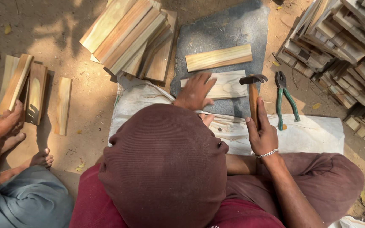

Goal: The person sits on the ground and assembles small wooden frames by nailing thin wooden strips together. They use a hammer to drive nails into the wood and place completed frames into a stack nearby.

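**Hammer up, fingers close to the strike**

Plainly, our left hand [196, 90] lies flat with spread fingers on a pale plank [224, 84], pinning it to the grey mat [224, 29] on the ground. Our right hand [262, 134] is wrapped around the wooden handle of a hammer [253, 90], whose head hangs just right of that plank's end. We judge the risk to be a blow landing on the left fingers, since they rest on the same plank; the plank could also skid on the mat if the press loosens. Green-handled pliers [284, 98] lie just right of the hammer, near enough to be knocked.

Our head [165, 164] blocks the near edge of the plank, so any nail there is unseen. Another person's hand [6, 122], far left, touches separate planks [22, 84]; that person is mostly cut off.
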